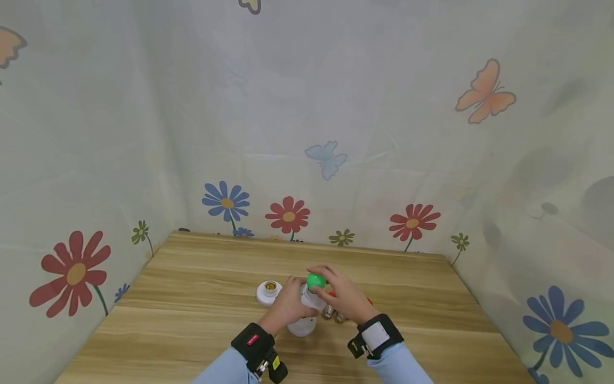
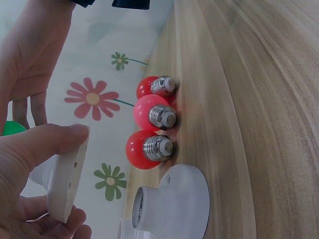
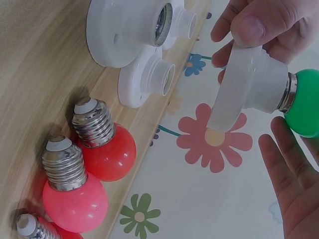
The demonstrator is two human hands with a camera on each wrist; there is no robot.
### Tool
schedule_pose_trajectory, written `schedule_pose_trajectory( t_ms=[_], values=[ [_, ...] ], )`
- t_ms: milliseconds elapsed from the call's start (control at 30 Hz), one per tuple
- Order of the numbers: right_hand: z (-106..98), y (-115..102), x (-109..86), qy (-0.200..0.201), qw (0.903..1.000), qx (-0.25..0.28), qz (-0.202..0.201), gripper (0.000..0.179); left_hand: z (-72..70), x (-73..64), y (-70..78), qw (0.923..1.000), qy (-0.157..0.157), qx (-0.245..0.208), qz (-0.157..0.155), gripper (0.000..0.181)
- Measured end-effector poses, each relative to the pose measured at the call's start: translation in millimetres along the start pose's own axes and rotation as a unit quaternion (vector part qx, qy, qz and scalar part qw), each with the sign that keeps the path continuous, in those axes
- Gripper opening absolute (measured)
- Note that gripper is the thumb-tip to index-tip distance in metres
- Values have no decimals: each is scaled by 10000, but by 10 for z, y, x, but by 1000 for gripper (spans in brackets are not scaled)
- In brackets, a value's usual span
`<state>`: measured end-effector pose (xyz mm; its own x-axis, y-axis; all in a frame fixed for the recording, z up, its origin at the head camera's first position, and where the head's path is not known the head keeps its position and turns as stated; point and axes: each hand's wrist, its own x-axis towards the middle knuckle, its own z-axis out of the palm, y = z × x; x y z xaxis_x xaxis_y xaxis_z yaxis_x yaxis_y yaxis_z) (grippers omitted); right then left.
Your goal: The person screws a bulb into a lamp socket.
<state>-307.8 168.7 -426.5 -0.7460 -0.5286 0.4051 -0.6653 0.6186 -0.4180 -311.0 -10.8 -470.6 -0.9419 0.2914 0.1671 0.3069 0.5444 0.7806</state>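
My left hand (image 1: 287, 308) grips a white round lamp holder (image 3: 237, 84) by its base, raised above the table and tilted. A green light bulb (image 1: 316, 281) sits in the mouth of that holder, with a strip of its metal screw cap showing in the right wrist view. My right hand (image 1: 349, 296) has its thumb and index finger around the green bulb, its other fingers (image 3: 286, 169) extended. In the left wrist view, the bulb is mostly cut off at the edge.
Several white lamp holders (image 3: 112, 35) stand base down on the wooden table (image 1: 216, 277), left of and below my hands. Two red bulbs (image 2: 142, 149) and a pink bulb (image 2: 148, 112) lie in a row to the right. A flowered cloth (image 1: 336, 202) hangs behind the table.
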Motion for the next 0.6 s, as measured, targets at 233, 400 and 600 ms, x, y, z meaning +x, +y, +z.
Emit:
schedule_pose_trajectory(
  t_ms=[233, 400, 600],
  values=[
    [21, 20, -4, 117, 9999, -70, -94, 45, 5, -10, 5, 10000, 38, -59, 14, 78],
    [-4, 36, -11, 51, 9987, 89, -504, 46, -13, -28, 29, 9999, 59, -92, -2, 79],
    [-20, 45, -8, -3, 9977, 151, -662, 40, -19, -28, 29, 10000, 84, 22, 2, 80]
  ],
)
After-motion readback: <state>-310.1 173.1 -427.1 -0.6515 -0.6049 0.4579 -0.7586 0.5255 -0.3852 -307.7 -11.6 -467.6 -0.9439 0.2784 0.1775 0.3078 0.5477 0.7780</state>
